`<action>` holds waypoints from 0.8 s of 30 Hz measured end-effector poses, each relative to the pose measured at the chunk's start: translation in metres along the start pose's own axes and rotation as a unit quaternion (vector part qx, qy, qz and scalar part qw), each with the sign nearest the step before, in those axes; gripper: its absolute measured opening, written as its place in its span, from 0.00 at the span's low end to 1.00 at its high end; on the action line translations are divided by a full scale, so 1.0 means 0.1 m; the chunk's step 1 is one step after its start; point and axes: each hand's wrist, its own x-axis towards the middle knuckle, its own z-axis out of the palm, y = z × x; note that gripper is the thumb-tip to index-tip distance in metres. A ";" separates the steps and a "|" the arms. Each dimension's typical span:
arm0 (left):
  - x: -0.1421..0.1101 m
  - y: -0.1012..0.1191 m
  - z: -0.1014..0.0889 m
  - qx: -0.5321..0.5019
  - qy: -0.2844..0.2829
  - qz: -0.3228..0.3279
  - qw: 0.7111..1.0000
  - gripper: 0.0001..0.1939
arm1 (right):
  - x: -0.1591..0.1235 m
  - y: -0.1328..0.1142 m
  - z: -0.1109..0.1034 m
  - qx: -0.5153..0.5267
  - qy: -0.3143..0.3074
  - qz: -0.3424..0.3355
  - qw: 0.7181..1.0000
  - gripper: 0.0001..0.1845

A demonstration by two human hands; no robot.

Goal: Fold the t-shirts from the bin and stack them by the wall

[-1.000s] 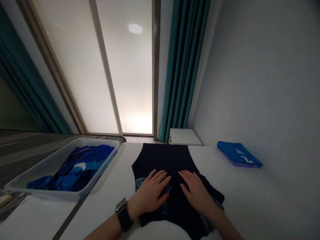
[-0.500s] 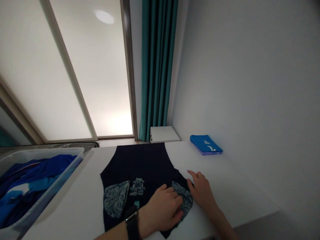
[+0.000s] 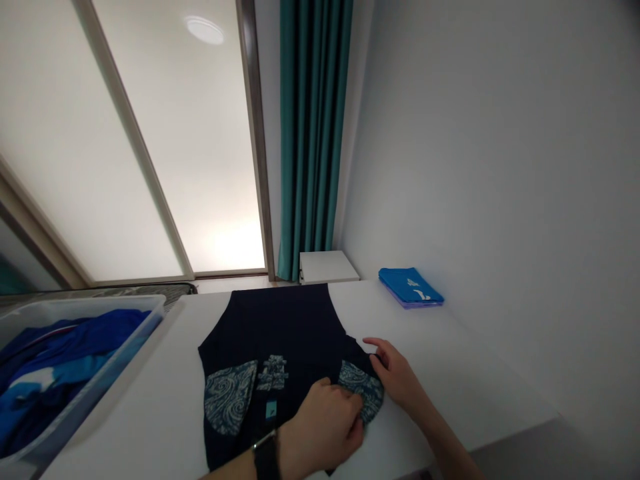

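the left hand's fingers (image 3: pixel 351 412) are curled down over a swirl-printed patch (image 3: pixel 361 383), bunched against the cloth, though from where i stand i can't tell whether they pinch it or only press. the fingers of the right hand (image 3: pixel 397 380) are loosely spread, the index reaching out over the bare bench (image 3: pixel 450 360) and the thumb close to the cloth's edge. the left hand (image 3: pixel 320 427) sits over the lower part of a dark navy garment (image 3: pixel 270 320), which lies spread flat on the white bench, with a second swirl-printed patch (image 3: pixel 230 398) on its left side.

the main risk is the smooth bench: a hard pull from the left hand could slide the whole garment or ruck the cloth beneath it. the black watch (image 3: pixel 266 457) on the left wrist sits low over the hem and could catch or drag it. the white plastic tub (image 3: pixel 125 353) of blue clothes (image 3: pixel 65 347) stands just left of the garment, so a careless sweep that way could push cloth against its wall. the folded blue garment (image 3: pixel 410 287) is well off to the far right, mostly out of harm's way.
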 end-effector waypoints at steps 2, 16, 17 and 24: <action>-0.06 -0.05 -0.09 -0.036 0.007 -0.026 0.999 0.06 | 0.07 -0.08 0.00 0.046 0.008 0.011 0.999 0.21; -0.61 -0.53 -0.15 -0.126 0.078 -0.152 0.977 0.09 | 0.72 -0.69 0.73 0.157 -0.029 -0.060 0.985 0.15; -0.63 -0.55 -0.13 -0.119 0.078 -0.152 0.978 0.08 | 0.73 -0.70 0.79 0.160 -0.039 -0.061 0.984 0.15; -0.72 -0.60 -0.12 -0.063 0.129 -0.127 0.981 0.06 | 0.72 -0.53 0.75 0.138 -0.053 -0.088 0.985 0.18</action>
